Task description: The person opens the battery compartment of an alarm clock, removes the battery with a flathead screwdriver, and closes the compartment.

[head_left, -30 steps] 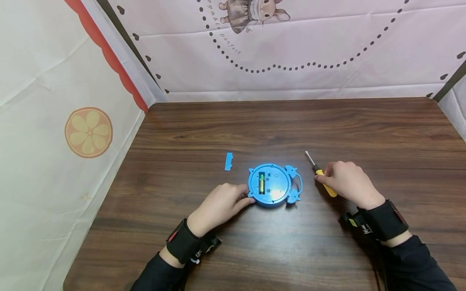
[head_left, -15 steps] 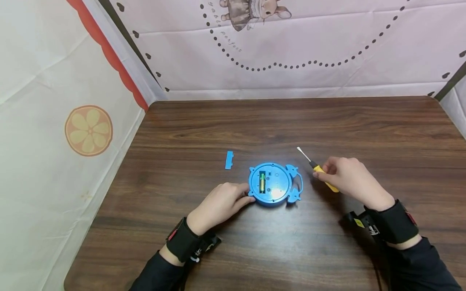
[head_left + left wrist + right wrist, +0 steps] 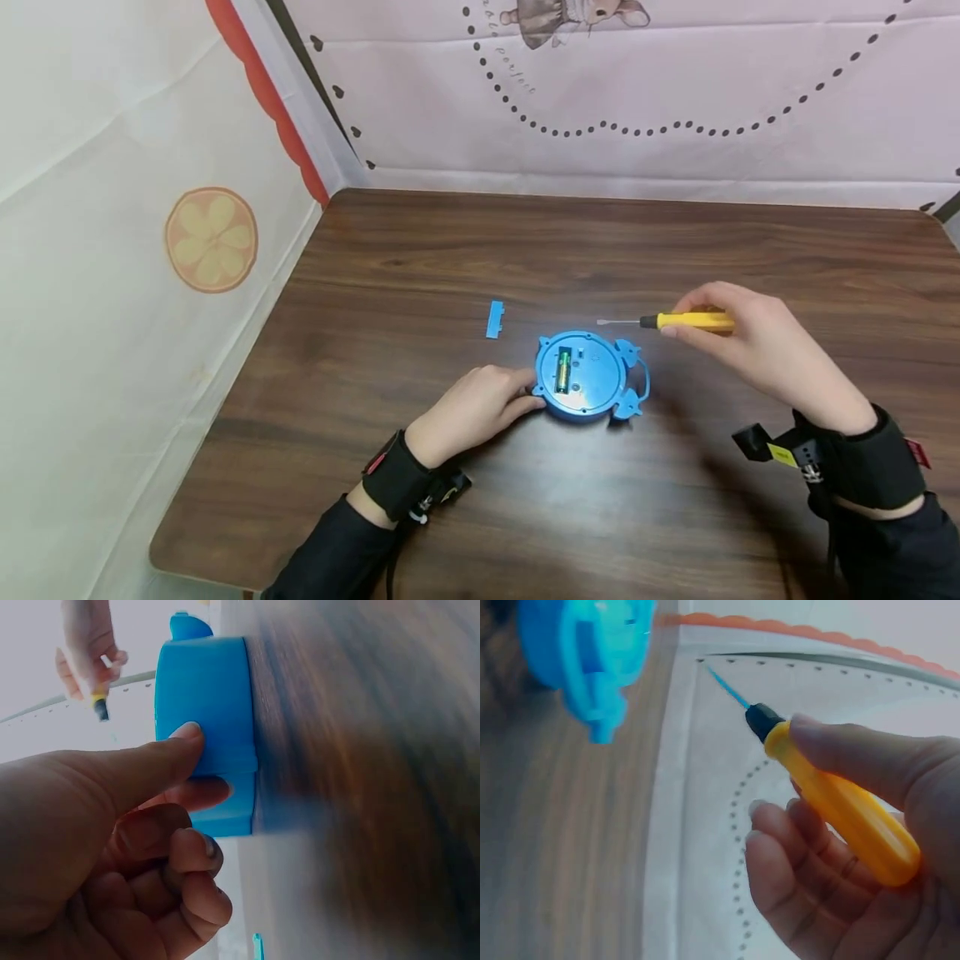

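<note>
We see a bright blue clock with a green and gold battery in its back, and a loose cover of the same blue. The screwdriver has a yellow handle (black collar, silvery shaft). The desk is dark brown woodgrain.

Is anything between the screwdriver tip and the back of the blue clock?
Nothing visible. The right hand holds the screwdriver in the air, its tip just beyond the clock's far edge, with only open space between. The left hand grips the clock's opposite rim, and the loose blue cover lies off to the side.
</note>
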Demonstrator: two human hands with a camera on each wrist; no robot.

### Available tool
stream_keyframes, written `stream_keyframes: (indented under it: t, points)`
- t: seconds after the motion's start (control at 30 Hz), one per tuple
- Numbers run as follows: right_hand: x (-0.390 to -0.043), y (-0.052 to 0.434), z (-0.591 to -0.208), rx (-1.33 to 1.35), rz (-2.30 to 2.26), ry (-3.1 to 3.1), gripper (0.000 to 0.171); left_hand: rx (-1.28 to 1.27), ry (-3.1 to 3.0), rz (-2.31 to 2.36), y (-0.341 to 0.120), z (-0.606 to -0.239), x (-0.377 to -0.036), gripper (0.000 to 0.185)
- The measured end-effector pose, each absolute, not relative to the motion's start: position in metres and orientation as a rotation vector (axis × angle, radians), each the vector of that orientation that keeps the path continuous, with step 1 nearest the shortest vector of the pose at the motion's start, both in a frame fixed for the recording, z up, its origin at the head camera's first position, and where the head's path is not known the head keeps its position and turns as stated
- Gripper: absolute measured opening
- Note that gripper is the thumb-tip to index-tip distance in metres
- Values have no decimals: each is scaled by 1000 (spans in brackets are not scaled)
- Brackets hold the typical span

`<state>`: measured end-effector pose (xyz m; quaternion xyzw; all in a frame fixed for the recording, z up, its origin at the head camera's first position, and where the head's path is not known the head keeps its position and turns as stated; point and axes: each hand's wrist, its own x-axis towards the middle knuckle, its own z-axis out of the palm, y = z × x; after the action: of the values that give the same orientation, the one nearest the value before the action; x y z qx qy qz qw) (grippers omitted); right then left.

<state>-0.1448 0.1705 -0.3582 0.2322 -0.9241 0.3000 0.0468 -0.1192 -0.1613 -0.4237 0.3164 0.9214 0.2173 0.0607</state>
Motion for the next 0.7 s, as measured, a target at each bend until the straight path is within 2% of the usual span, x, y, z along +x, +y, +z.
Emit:
stream_keyframes:
  t: [0.17,0.37,0.6,0.7]
  points:
    - [-149,160,-346,705,951,-2887,17,972,2707,685,-169,-425,-121,19]
    - [-151,152,-367,637,1183,-3042,32,992,2668,714,-171,-423,-125,13]
    - [-140,140,-397,424,1419,-3080,49,694,2727,911,-165,-413,-118,22]
    - [-135,137,-402,381,1521,-3056,52,640,2615,1002,-162,-409,-114,28]
